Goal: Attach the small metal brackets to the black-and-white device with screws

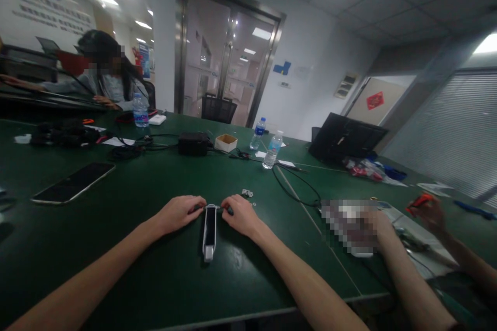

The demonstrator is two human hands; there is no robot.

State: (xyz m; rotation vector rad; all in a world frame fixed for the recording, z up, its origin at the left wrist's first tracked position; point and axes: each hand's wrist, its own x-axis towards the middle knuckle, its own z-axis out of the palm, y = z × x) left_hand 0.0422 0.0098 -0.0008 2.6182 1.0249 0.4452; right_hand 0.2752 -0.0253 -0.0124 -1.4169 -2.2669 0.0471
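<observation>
A slim, elongated object (210, 228) with a pale frame, a dark face and a whitish block at its near end lies on the green table in front of me; its exact kind is unclear. My left hand (181, 212) is curled, its fingertips pinched at the left of the object's far end. Opposite it, my right hand (241, 215) pinches at the right of that same end. Small parts there are partly hidden by the fingers. Just beyond my right hand lie several small pale pieces (247, 193).
A phone (75, 182) lies at left. Farther back are a black box (194, 143), an open small carton (225, 143), cables and water bottles (273, 150). At right, another person's hands work near a blurred-out object; a black monitor (345, 137) stands behind. Another person sits far left.
</observation>
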